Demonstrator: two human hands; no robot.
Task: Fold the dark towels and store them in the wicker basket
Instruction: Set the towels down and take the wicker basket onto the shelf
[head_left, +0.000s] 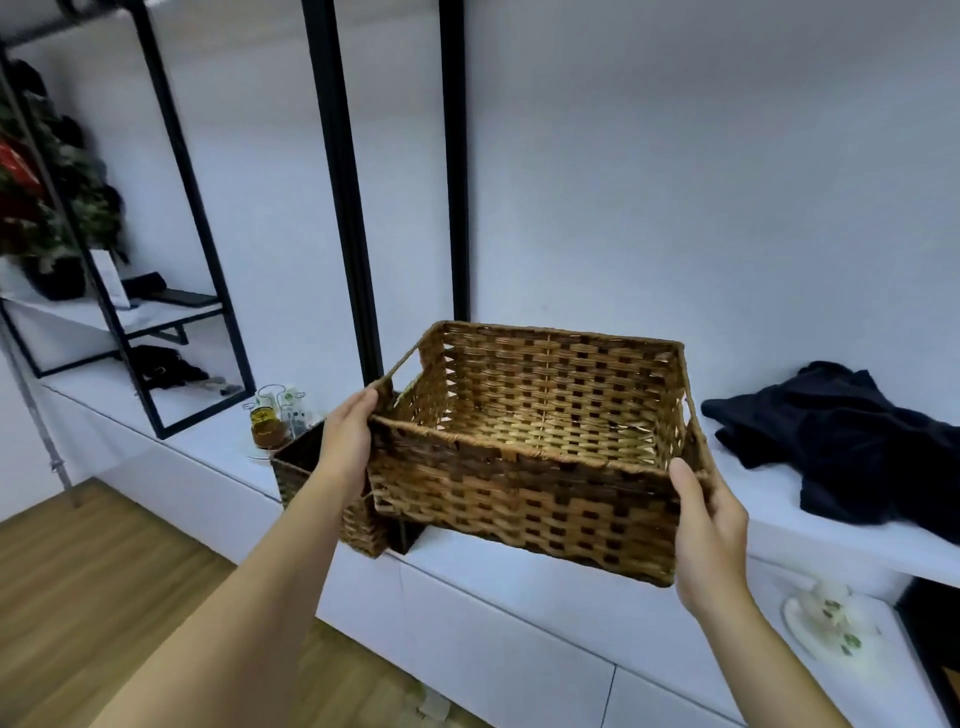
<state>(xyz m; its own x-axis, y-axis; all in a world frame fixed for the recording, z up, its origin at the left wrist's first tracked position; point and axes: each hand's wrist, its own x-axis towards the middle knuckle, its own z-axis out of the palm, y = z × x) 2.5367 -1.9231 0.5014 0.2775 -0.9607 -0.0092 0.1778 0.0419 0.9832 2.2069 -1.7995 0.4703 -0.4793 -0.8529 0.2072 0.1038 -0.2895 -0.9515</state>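
Now | white counter: dark towels | wood floor

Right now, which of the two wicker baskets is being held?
The larger, shallow basket, gripped by both the left hand and right hand. The smaller basket sits behind the left hand, unheld.

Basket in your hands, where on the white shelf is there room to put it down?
Bare white shelf lies under the brown woven wicker basket, between the smaller wicker basket and crumpled dark towels. Left end is crowded with glass jars.
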